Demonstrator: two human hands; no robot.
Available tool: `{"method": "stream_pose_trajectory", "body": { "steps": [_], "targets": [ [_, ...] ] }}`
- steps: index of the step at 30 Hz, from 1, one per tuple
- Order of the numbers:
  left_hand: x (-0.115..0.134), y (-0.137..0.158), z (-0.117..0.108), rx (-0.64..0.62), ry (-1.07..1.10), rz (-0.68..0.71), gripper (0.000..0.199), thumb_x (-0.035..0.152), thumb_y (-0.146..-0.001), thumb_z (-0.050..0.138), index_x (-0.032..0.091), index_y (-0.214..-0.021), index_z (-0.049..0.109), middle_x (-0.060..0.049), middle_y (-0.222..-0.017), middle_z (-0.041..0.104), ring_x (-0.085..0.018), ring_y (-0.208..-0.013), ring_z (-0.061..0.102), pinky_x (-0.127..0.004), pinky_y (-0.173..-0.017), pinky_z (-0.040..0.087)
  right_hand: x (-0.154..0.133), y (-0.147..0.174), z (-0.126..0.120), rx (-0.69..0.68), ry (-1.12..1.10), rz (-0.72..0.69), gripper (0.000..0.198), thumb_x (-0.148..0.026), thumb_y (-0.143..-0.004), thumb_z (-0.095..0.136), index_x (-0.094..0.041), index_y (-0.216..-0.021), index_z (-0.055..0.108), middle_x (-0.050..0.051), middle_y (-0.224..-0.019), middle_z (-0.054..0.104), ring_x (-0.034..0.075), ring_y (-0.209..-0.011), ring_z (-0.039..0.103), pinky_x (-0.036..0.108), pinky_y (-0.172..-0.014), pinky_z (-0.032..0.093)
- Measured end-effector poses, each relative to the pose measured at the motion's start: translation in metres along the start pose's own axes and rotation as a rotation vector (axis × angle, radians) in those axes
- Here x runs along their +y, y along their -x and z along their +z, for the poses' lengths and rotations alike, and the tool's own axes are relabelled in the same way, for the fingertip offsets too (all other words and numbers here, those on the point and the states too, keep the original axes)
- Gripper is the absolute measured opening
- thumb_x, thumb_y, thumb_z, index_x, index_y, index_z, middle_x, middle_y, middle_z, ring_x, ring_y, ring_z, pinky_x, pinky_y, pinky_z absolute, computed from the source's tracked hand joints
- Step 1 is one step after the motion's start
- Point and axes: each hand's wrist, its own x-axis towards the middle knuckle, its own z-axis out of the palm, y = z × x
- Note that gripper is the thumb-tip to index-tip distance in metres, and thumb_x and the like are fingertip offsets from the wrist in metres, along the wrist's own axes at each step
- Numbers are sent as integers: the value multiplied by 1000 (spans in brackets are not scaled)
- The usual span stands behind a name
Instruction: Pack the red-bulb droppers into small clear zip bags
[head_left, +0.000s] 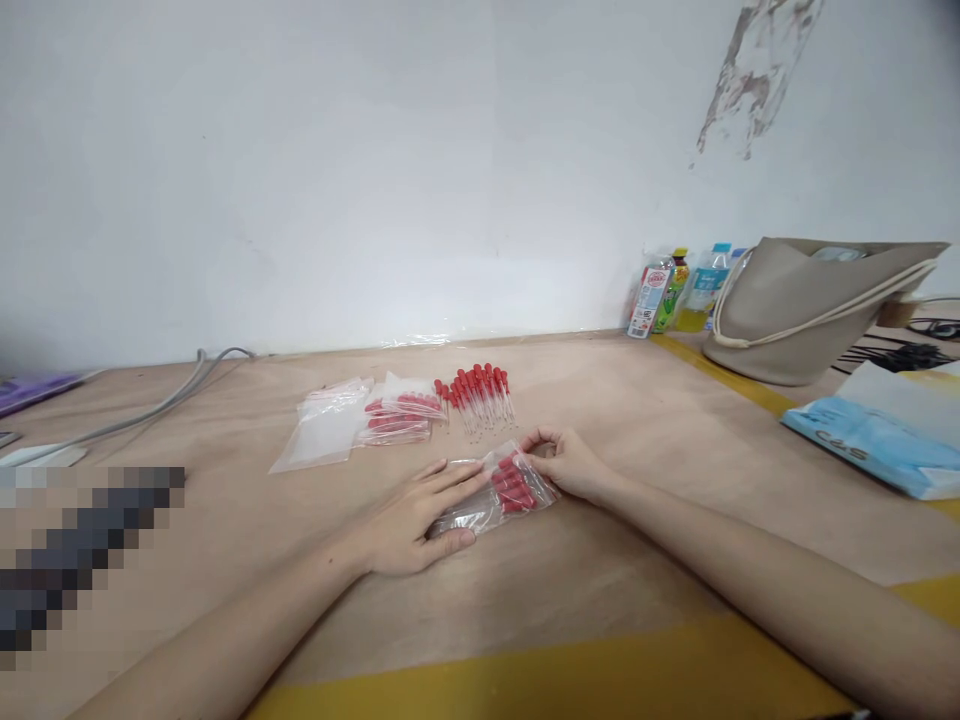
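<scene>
A clear plastic zip bag (480, 515) lies on the table with several red-bulbed glass droppers (514, 484) in it, bulbs to the right. My left hand (416, 515) rests flat over the bag's left part, fingers spread and thumb apart. At the bag's upper right corner my right hand (564, 460) is closed, thumb and fingers pinching the plastic. Just beyond the hands is a loose group of droppers (480, 392), red bulbs pointing away. Left of it are filled bags (401, 415) of red-bulbed droppers, beside a stack of flat zip bags (326, 425).
Bottles (705, 290) and a drink carton (649, 300) stand by the wall at right, next to a grey bag (802, 320). A blue tissue pack (870, 440) lies nearer. A grey cable (161, 405) crosses the table's left side. Yellow tape (525, 680) lines the front edge.
</scene>
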Motion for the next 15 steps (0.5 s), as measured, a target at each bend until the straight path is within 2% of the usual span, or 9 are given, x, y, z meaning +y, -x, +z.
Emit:
{"method": "stream_pose_trajectory", "body": {
  "steps": [8,13,15],
  "targets": [
    [-1,0,1,15,10,16,59,44,-90,38,31,-140,10,1,-146,18,-23,-133,19,-46,-108,15,6,-7,5,79,108,41,24,-40,-59,70,-19,-63,61,1,-59,66,16,-56,62,25,-50,48],
    [-1,-1,1,5,7,8,58,44,-90,39,31,-140,12,1,-146,18,-22,-132,20,-44,-109,14,-2,-6,5,-65,-113,78,31,-39,-50,75,-16,-66,62,-1,-59,66,12,-53,59,25,-55,49],
    [-1,-1,0,-2,0,1,58,45,-90,38,31,-140,12,1,-146,17,-22,-132,20,-43,-109,14,-5,-5,4,-119,-152,94,31,-37,-50,73,-15,-69,63,-1,-60,66,12,-55,60,27,-60,50]
  ]
}}
